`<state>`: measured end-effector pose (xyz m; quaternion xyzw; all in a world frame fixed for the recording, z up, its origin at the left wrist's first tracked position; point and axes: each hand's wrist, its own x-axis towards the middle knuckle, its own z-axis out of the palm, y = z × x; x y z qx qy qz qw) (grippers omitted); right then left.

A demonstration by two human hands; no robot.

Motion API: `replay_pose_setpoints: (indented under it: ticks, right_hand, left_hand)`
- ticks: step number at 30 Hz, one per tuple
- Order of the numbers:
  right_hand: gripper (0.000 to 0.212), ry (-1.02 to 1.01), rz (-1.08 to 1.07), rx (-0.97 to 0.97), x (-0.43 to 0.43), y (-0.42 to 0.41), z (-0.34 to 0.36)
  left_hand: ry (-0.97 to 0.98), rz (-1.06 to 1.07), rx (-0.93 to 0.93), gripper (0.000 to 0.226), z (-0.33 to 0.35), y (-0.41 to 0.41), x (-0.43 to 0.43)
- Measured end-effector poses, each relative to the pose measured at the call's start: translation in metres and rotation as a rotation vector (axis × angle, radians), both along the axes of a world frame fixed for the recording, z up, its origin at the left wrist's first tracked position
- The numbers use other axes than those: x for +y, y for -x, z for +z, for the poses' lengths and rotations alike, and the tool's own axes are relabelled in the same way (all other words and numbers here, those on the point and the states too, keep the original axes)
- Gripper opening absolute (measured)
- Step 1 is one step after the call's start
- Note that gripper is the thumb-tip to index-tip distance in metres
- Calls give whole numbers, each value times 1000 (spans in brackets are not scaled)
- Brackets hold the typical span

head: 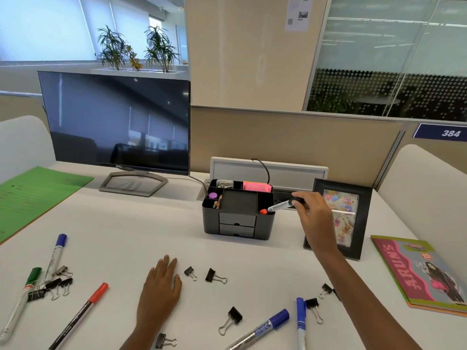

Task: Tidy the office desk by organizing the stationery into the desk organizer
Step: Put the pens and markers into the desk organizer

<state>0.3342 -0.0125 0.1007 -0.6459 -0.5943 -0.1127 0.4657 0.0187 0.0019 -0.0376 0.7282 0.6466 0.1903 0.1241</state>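
Right hand (312,213): fingers pinching the black end of a silver marker (281,205), reaching out to the desk organizer (237,224)
Marker spot: tilted, free end down at the organizer's front-right compartment, right by some orange thing (263,211); can't tell if they touch
Left hand (161,289): flat on the white surface (121,231), fingers straight and pressed together, holding nothing
Loose stuff: binder clips (213,275) and more markers (262,329) scattered over the near surface
Photo frame (361,223): just right of the organizer

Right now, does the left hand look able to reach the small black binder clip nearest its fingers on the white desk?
Probably yes. The left hand rests flat and holds nothing, and the small black binder clip lies just to its right with nothing between them.
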Motion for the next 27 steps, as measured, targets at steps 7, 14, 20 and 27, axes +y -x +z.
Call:
replay_pose_setpoints:
  ticks: [7,14,20,27]
  right_hand:
    - [23,133,71,53,16,10,-17]
    - [27,271,166,276,-27,16,-51]
    - [22,728,380,128,-87,13,-97]
    - [33,895,418,-171,-112,15,-111]
  left_hand:
    - [-10,10,-13,79,1,1,2]
    - [8,19,-19,64,2,0,1]
    - [8,14,-29,66,3,0,2]
    - [19,10,-18,67,3,-1,7]
